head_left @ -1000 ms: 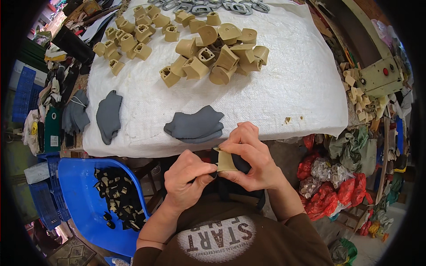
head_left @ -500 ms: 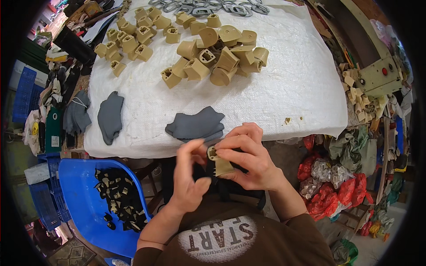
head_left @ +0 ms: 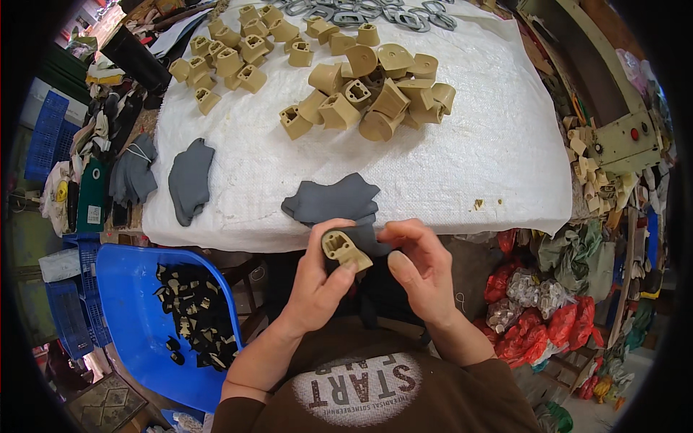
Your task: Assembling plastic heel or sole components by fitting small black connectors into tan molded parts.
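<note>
My left hand (head_left: 312, 289) grips a beige plastic shoe heel (head_left: 351, 256) in front of my chest, its hollow, socketed end facing up. Around the heel's far and right side lies a dark grey cover piece (head_left: 369, 238), its loose part sticking out to the right. My right hand (head_left: 427, 273) is beside that loose part, thumb and fingers apart; whether a fingertip touches the edge cannot be made out. Just beyond, a stack of dark grey cover pieces (head_left: 328, 200) lies at the table's near edge.
Bare beige heels (head_left: 338, 113) are heaped on the white-covered table (head_left: 505, 159), with grey oval loops (head_left: 408, 19) at the far edge. More grey pieces (head_left: 190, 180) lie left. A blue tub (head_left: 126, 339) holds dark-covered pieces (head_left: 191, 310). Red bags (head_left: 523, 328) stand right.
The heel has passed from my right hand into my left and turned, socketed end up. My right hand has let go and moved right. The grey piece now shows around the heel.
</note>
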`<state>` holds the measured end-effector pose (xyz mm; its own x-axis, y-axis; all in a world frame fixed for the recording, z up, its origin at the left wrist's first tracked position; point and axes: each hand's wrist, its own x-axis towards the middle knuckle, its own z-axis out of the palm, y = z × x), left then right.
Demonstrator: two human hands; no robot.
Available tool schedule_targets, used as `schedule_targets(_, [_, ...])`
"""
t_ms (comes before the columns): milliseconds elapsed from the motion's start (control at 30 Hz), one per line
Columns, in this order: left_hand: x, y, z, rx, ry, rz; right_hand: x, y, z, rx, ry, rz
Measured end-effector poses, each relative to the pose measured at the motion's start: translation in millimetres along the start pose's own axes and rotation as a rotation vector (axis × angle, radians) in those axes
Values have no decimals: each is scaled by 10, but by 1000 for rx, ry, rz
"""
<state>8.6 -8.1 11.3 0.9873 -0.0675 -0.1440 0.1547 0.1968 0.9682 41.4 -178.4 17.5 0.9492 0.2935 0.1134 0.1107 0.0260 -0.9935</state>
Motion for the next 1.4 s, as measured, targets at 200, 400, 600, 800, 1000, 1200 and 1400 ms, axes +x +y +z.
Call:
schedule_targets(200, [-21, -87, 66, -1, 157, -54, -9, -72, 62, 224, 28, 126])
schedule_targets(400, [-31, -132, 42, 63, 167, 54, 100, -52, 166, -169, 28, -200])
schedule_targets(600, [-52, -62, 50, 161, -37, 150, 19, 36, 155, -209, 10, -34])
schedule_targets(800, [-42, -80, 87, 182, 51, 130, 62, 45, 170, -273, 72, -108])
schedule_targets(1000, [-22, -106, 133, 261, 137, 180, 69, 89, 216, -446, 34, -384])
schedule_targets(1200, [-20, -117, 118, 201, 156, 60, -32, 110, 295, -640, 36, -505])
schedule_targets(1400, [-39, -150, 74, 65, 118, 100, -84, 20, 271, -947, -120, -511])
